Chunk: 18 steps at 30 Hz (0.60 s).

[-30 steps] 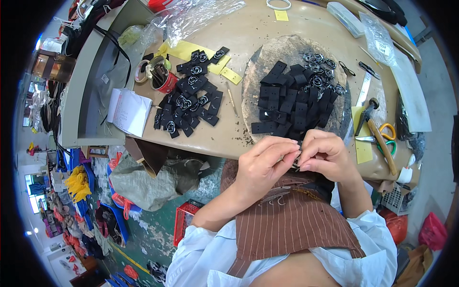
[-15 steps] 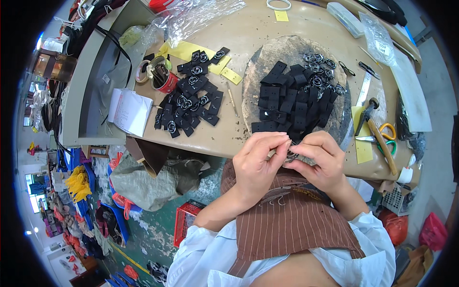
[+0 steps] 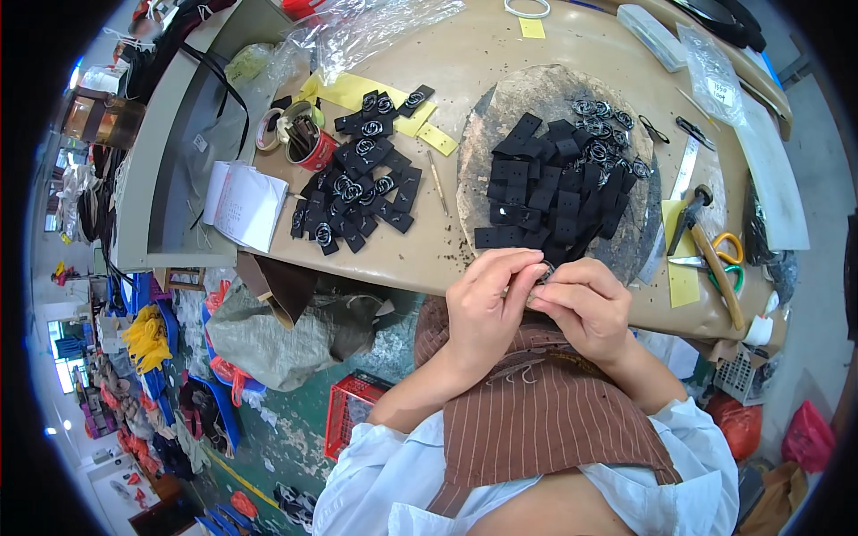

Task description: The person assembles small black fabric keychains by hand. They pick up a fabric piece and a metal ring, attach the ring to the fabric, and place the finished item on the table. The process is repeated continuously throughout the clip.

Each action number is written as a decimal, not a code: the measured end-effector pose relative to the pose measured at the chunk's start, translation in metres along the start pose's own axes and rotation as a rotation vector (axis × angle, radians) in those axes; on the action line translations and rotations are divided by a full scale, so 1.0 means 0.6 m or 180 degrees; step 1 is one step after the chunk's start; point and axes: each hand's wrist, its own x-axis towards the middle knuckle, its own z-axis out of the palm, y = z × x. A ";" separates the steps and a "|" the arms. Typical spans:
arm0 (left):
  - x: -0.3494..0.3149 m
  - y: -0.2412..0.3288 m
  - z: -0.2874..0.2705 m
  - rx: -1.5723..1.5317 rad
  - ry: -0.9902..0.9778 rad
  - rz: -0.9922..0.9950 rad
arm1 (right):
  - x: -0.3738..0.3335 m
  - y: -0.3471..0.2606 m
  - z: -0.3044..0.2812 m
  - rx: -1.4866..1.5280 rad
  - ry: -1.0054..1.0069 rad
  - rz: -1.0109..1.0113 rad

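At the table's near edge, my left hand (image 3: 487, 302) and my right hand (image 3: 587, 308) meet, thumbs and fingertips pinched together. Between them is a small dark metal ring buckle (image 3: 547, 272), mostly hidden by the fingers. Just beyond lies a pile of flat black strap pieces (image 3: 523, 192) with small holes, on a worn round board (image 3: 500, 98). Shiny dark ring buckles (image 3: 601, 134) are heaped on the board's right side. To the left, black pieces with ring buckles on them (image 3: 357, 192) form a second heap on the tan table (image 3: 393, 259).
A hammer (image 3: 710, 246) and scissors (image 3: 728, 250) lie at the right by a metal ruler (image 3: 685, 170). A red tin of tools (image 3: 313, 152), an open notebook (image 3: 246, 210) and a thin stick (image 3: 437, 183) are on the left. A red crate (image 3: 340, 420) stands on the floor.
My right hand has moved slightly left, closer to the left one, with its fingers more closed. The ring buckle between them shows less. The view has shifted slightly.
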 end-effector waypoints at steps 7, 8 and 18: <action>-0.024 -0.021 0.015 -0.0013 -0.0049 -0.0628 | -0.014 0.001 0.006 0.0129 -0.0245 0.0635; -0.020 -0.021 0.013 -0.0066 -0.0274 -0.0800 | -0.014 0.002 0.004 0.0137 -0.0268 0.0562; 0.071 -0.005 0.065 0.1171 -0.0653 -0.0495 | -0.040 0.038 -0.108 0.1023 0.0701 0.0957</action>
